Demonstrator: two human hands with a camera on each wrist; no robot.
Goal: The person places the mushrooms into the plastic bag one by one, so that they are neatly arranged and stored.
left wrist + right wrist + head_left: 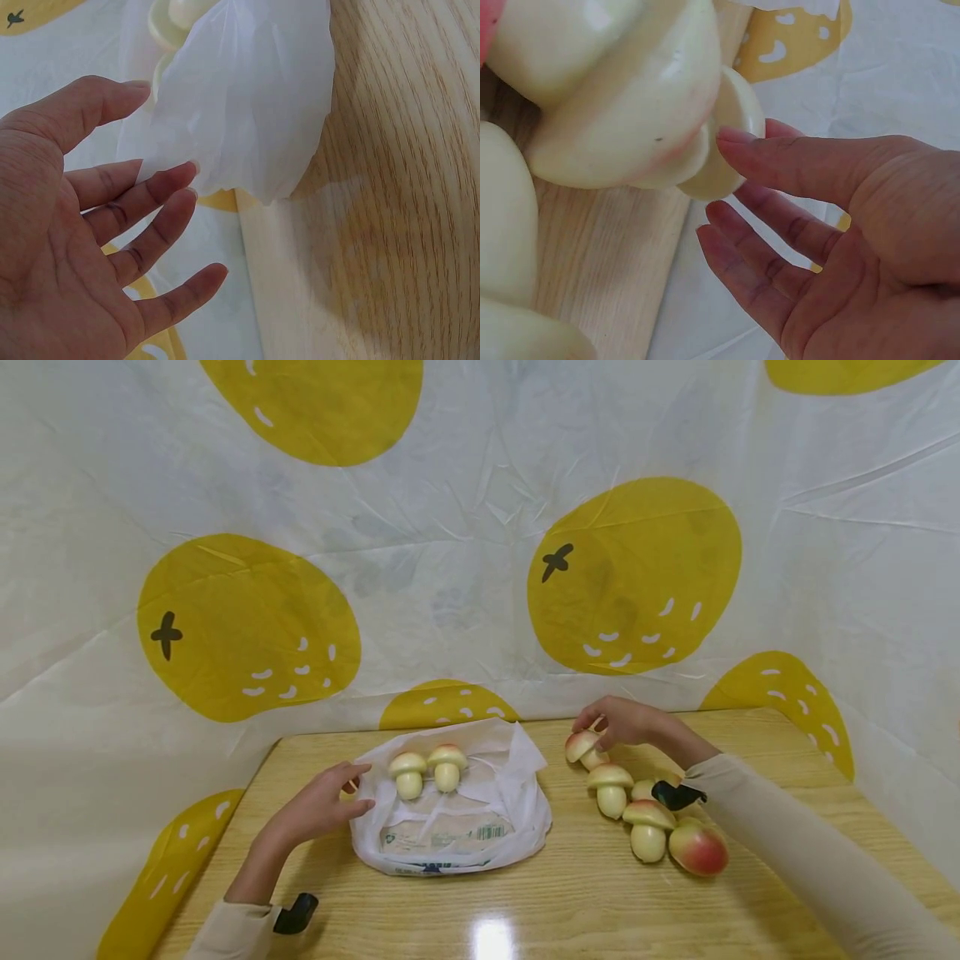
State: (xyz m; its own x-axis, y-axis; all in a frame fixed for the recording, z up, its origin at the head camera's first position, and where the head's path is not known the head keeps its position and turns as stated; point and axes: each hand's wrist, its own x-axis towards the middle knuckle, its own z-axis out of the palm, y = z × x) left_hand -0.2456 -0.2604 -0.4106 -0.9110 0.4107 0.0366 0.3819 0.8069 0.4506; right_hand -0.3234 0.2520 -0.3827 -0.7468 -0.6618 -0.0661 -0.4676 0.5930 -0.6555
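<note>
Soft, fairly even light in here, with 1 white patch of glare [493,937] on the near tabletop [405,914]; the mushrooms [648,820] shine faintly, and the right wrist view looks slightly blurred.

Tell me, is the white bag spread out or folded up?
Spread out: the white bag lies wide on the table, and two mushrooms show within its edges.

Plain beige sleeves [802,853] carry small curved black pieces [297,914], perhaps camera mounts.
</note>
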